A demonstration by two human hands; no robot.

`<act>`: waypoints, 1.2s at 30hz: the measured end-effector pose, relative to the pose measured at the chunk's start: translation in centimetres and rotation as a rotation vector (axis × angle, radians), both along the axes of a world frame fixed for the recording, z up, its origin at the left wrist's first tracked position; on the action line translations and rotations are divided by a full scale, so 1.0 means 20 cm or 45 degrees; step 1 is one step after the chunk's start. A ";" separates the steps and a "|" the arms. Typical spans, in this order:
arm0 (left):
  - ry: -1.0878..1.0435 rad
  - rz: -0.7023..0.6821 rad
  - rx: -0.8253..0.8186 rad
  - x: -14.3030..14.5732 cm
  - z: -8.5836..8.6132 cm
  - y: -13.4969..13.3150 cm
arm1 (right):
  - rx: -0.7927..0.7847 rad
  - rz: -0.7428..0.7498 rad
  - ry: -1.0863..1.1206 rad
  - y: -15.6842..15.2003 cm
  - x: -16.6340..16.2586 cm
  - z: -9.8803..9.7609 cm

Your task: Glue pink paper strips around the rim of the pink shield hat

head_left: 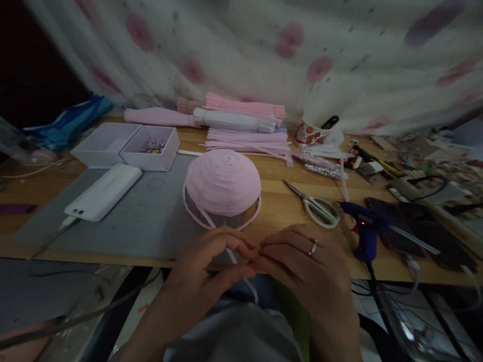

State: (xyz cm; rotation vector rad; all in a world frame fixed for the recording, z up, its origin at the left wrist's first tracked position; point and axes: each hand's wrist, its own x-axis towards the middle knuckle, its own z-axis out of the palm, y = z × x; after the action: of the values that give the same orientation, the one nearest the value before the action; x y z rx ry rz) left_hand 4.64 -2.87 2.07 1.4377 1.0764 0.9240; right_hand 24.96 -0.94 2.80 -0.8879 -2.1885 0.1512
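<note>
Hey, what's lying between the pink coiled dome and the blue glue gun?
In the head view, green-handled scissors lie on the wooden tabletop between the pink coiled dome and the blue glue gun.

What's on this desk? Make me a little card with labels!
Middle: ridged, pale-pink dome
Hands: left grip and right grip close together in front of the dome; anything pinched is unclear
Left side: white rectangular plastic device; white open box holding tiny colourful pieces
Right side: green-handled metal scissors; blue glue gun, red light lit
Back: long pink and white bundles
</note>
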 end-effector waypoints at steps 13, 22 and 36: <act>0.104 -0.138 -0.026 -0.02 0.02 0.01 | 0.012 0.023 -0.056 0.00 0.01 0.01; -0.142 0.727 0.063 -0.07 0.01 -0.01 | -0.015 -0.060 0.045 0.04 0.06 -0.02; 0.254 1.283 0.186 -0.37 -0.15 0.12 | -0.366 -0.234 0.000 0.00 -0.18 -0.25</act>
State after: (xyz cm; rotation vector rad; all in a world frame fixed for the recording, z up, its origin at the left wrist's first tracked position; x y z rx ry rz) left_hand -2.68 -0.38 -0.91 1.0679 1.9831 1.5922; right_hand 21.32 -1.02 -2.22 -1.2424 -2.1034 0.3824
